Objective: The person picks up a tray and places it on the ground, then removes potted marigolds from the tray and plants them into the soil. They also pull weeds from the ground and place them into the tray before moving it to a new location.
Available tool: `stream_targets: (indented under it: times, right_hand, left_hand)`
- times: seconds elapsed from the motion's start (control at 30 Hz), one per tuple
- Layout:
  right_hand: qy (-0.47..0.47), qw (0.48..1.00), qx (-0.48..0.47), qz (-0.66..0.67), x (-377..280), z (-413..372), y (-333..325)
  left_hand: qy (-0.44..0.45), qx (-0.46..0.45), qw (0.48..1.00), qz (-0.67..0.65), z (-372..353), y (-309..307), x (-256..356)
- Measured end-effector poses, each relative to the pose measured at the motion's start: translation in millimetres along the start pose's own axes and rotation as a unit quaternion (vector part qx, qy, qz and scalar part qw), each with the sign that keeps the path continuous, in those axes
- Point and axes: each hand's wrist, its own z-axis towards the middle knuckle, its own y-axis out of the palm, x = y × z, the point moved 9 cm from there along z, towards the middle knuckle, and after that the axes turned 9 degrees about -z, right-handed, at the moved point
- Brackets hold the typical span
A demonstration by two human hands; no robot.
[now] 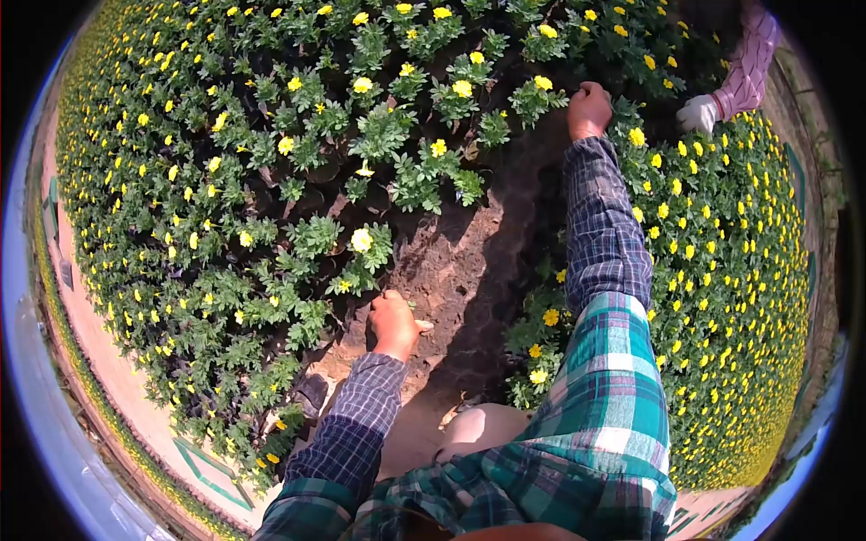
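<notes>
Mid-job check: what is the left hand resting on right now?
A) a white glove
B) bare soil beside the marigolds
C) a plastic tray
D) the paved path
B: the left hand is down on the patch of bare brown soil, right beside a yellow-flowered marigold plant.

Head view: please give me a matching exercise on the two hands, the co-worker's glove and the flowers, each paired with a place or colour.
Things:
1. left hand
2. right hand
3. glove
4. flowers

Place or colour:
a. white, top right of the view
b. yellow
c. on the soil, close to the body
d. stretched far forward, arm extended

Pairs: 1-c, 2-d, 3-a, 4-b.
</notes>
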Motion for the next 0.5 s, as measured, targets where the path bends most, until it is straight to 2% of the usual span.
stream_targets:
  times: [0.03,0.1,0.13,0.17,0.23,0.27,0.3,0.4,0.47,0.5]
  right_hand:
    - [0.018,0.999,0.038,0.004,10,7,-6]
    - [0.047,0.996,0.048,-0.059,26,26,-8]
    - [0.050,0.996,0.008,-0.078,32,34,-1]
    - [0.051,0.996,0.006,-0.079,36,38,2]
    - [-0.003,0.989,-0.087,-0.117,44,52,33]
    - [-0.002,0.986,-0.128,-0.110,50,58,43]
    - [-0.002,0.986,-0.129,-0.110,47,59,42]
    - [0.038,0.979,-0.151,-0.132,49,62,50]
    - [0.105,0.950,-0.256,-0.148,70,64,74]
    - [0.106,0.949,-0.257,-0.148,87,70,87]
  left_hand:
    - [0.003,0.005,1.000,-0.001,0,0,0]
    - [0.002,0.005,1.000,-0.003,0,0,-1]
    - [0.004,0.006,1.000,-0.005,0,0,0]
    - [0.003,0.005,1.000,-0.004,0,0,1]
    - [0.001,0.005,1.000,-0.015,-1,-3,2]
    - [0.000,0.005,1.000,-0.015,0,-2,2]
    - [-0.002,0.003,1.000,-0.014,1,-1,1]
    - [-0.006,0.003,1.000,-0.013,0,-1,1]
    - [-0.007,0.004,1.000,-0.010,-1,-3,2]
    - [-0.017,-0.005,1.000,-0.019,-4,-5,3]
